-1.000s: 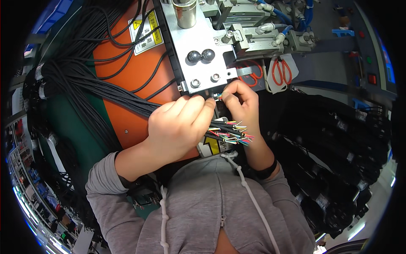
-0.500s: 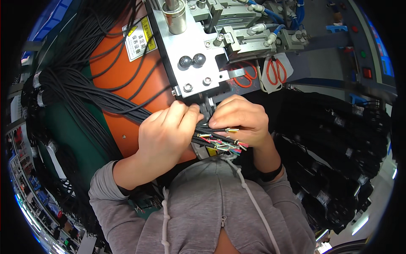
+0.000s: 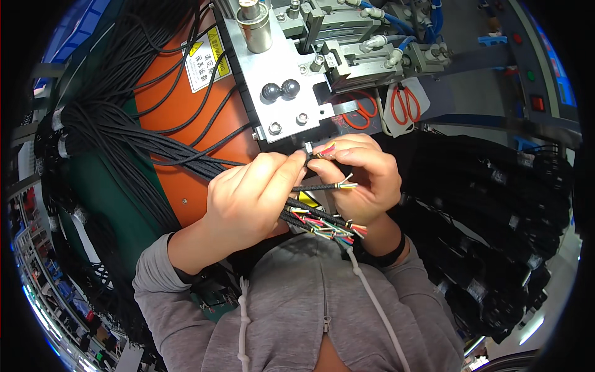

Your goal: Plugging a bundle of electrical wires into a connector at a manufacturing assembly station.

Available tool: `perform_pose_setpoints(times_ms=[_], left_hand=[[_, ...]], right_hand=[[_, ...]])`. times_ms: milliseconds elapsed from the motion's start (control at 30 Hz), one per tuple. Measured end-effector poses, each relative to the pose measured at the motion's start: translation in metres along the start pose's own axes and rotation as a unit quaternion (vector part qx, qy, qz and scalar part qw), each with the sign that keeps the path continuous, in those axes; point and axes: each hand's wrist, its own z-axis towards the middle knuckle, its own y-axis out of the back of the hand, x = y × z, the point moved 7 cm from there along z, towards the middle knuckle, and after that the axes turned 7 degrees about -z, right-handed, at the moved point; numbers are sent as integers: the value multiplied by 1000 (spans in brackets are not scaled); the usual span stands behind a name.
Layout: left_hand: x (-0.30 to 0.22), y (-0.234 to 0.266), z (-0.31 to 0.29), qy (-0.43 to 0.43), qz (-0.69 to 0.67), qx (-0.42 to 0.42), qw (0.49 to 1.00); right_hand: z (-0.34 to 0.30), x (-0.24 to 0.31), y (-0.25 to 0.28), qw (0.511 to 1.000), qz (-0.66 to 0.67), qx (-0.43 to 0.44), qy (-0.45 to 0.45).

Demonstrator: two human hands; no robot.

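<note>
Below the front edge of a metal machine plate (image 3: 279,111), both my hands are close together. My left hand (image 3: 248,195) is closed round a bundle of black braided cables (image 3: 198,162). Stripped ends with thin coloured wires (image 3: 322,226) stick out below its fingers, over my lap. One black cable (image 3: 316,187) stands apart from the bundle and points right, under my right hand. My right hand (image 3: 369,177) pinches another cable end with red and yellow wires (image 3: 326,150) between thumb and forefinger. A small pale metal piece (image 3: 308,147) shows beside these fingertips.
Pneumatic cylinders (image 3: 365,62) with blue tubes occupy the machine's far right. Red-handled scissors (image 3: 404,104) lie beyond my right hand. An orange panel (image 3: 186,130) sits under the cables at left. Bundled black cables (image 3: 489,217) hang at right.
The right hand's fingers have curled and lifted off the bundle, and now pinch a cable end with red and yellow wires. One cable has separated from the others. The left hand keeps its hold.
</note>
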Motion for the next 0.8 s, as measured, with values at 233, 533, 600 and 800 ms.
perform_pose_setpoints(times_ms=[233,533,600,800], left_hand=[[-1,3,1,18,-21,-21,999],[-3,3,1,-13,9,-15,1000],[-5,2,0,-11,12,-6,1000],[-4,-5,-3,-6,68,44,997]], right_hand=[[-2,13,2,987,-126,-24,102],[1,-7,-1,988,-28,81,-129],[0,-11,1,983,8,70,-172],[11,9,2,969,-216,121,7]])
